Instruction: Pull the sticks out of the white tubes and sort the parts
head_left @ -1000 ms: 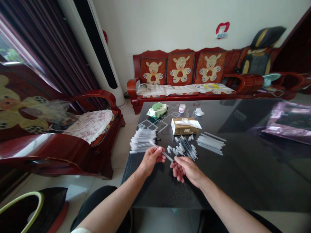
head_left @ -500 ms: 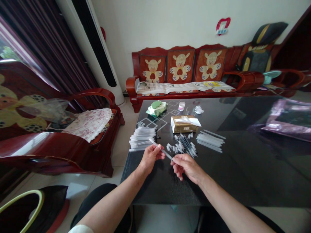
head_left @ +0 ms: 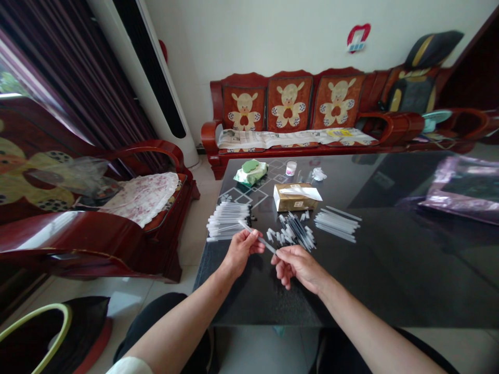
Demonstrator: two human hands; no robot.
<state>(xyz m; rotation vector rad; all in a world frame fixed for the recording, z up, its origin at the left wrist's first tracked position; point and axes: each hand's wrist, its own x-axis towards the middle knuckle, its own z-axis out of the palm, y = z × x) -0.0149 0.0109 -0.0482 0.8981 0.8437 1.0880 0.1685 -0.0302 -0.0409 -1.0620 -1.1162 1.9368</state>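
Observation:
A pen (head_left: pixel 266 244) with a translucent white barrel slants between my two hands above the table. My left hand (head_left: pixel 245 247) pinches it around the middle, its capped end sticking out to the upper left. At the lower right end, the fingertips of my right hand (head_left: pixel 296 264) close on the pen's tip. Left of them lies a row of similar pens (head_left: pixel 228 221) with black ends. Beyond my hands are dark ink refills (head_left: pixel 298 228) and several loose pen caps (head_left: pixel 273 236). A stack of translucent pen barrels (head_left: pixel 337 224) lies to the right.
On the dark glossy table (head_left: pixel 390 280) stand a tissue box (head_left: pixel 297 198), a green wipes pack (head_left: pixel 251 172), a small white cup (head_left: pixel 290 168) and a crumpled tissue (head_left: pixel 318 174). A purple plastic package (head_left: pixel 463 192) lies at the right. A wooden armchair (head_left: pixel 97 239) is at the left.
The camera view has tilted slightly, so everything sits a little higher in the picture. Both hands keep hold of the same pen, almost still.

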